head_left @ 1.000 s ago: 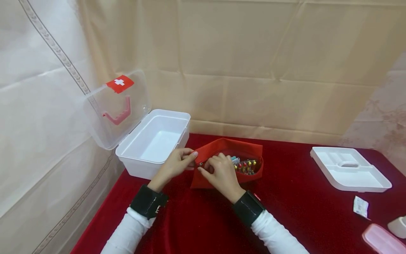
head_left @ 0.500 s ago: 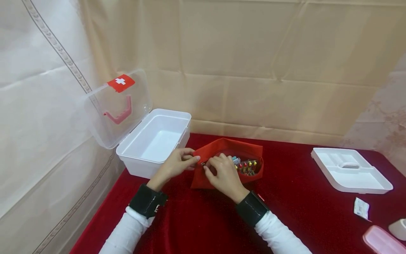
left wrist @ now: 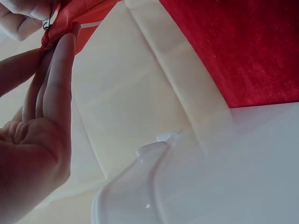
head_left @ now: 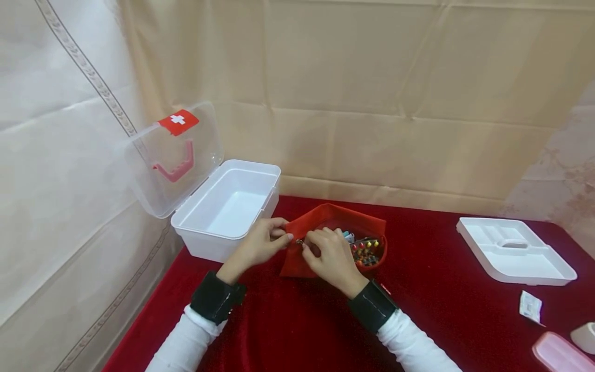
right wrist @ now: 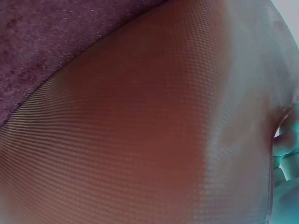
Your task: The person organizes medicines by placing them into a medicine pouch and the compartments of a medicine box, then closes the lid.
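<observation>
A red zip pouch (head_left: 327,214) lies on the red cloth with its mouth partly open. Inside it show blister packs of capsules (head_left: 369,244) and a small blue-and-white item (head_left: 348,236). My left hand (head_left: 260,242) pinches the pouch's left end; in the left wrist view its fingers (left wrist: 60,86) hold the red fabric near the zip. My right hand (head_left: 335,261) reaches over the opening and pinches the metal zip pull (left wrist: 46,23) close to the left fingertips. The pouch's mesh-like side (right wrist: 154,107) fills most of the right wrist view, the right fingers at its right edge.
Left of the pouch stands a white box (head_left: 200,243), its clear lid (head_left: 162,150) raised, with a red handle and white cross. At right lie a white divided tray (head_left: 516,263), a small white packet (head_left: 530,307), a pink case (head_left: 560,354) and a white round item (head_left: 584,337).
My right hand has shifted slightly right and down along the zip, showing more of the capsule packs. My left hand keeps its hold on the pouch's end.
</observation>
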Motion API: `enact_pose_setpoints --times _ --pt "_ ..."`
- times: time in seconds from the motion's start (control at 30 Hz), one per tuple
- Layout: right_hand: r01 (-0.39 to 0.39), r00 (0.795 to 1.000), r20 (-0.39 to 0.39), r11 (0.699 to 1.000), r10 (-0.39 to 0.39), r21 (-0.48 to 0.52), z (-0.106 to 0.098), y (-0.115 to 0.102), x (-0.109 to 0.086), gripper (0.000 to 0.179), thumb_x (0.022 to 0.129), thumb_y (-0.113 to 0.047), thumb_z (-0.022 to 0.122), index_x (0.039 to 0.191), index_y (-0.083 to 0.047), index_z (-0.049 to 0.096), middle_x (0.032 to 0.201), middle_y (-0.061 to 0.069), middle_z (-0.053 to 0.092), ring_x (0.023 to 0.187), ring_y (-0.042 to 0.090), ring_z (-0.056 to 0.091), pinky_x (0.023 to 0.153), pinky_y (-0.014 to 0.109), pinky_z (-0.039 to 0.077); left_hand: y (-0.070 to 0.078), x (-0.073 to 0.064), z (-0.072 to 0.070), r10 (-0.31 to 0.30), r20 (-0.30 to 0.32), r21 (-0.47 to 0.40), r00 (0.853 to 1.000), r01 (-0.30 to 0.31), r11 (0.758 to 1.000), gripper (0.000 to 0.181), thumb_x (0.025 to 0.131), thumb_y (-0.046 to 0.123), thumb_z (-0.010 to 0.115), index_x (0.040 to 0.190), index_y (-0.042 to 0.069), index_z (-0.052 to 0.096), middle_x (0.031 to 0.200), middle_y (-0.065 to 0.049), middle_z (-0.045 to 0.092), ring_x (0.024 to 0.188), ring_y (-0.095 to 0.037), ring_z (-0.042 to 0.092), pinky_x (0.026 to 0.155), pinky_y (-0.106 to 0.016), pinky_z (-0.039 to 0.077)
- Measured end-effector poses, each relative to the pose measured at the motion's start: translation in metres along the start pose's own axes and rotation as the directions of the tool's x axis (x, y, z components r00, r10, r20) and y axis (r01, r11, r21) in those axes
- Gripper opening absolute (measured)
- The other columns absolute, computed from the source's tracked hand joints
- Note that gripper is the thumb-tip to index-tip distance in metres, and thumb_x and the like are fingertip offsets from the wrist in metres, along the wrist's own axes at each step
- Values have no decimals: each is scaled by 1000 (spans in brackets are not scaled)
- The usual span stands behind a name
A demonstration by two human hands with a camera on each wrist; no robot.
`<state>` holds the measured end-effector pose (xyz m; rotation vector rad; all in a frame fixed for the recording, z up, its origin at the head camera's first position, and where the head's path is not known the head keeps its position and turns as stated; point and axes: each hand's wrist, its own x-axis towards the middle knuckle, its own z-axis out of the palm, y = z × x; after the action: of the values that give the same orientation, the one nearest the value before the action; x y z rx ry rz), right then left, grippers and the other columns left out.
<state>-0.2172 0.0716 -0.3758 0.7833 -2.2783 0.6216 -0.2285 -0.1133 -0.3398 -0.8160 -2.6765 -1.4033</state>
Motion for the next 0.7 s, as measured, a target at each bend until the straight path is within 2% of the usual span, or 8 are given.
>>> enact_pose_setpoints --times 0.17,0.27,0.57,0.7 --pt "-14 1000 12 1000 14 -14 -3 -1 1 17 74 -13 63 62 -21 53 53 -10 41 51 4 35 55 22 23 3 -2 0 25 -5 53 1000 -25 998 14 88 5 57 99 -2 60 78 -12 70 60 -6 53 52 -18 41" --pt "-24 1000 20 1000 24 -19 -5 -1 1 16 74 -14 62 62 -21 53 53 -10 41 50 4 34 55 23 23 3 -2 0 25 -5 55 1000 -24 998 14 88 5 57 99 -2 61 79 -12 70 59 -5 52 51 -18 40" --pt "-30 1000 -9 997 29 -68 -15 3 1 15 71 -12 62 61 -20 53 53 -9 42 51 5 37 55 23 24 5 -3 -2 36 -54 90 998 -31 995 11 85 3 59 95 0 63 77 -11 70 66 -10 62 55 -18 42" --pt "-26 999 -20 996 25 -82 -18 6 1 16 70 -12 63 60 -19 53 54 -9 44 52 5 38 55 22 24 4 -1 -4 19 -56 100 998 -13 995 11 86 4 59 95 1 63 75 -9 70 64 -8 60 54 -19 42"
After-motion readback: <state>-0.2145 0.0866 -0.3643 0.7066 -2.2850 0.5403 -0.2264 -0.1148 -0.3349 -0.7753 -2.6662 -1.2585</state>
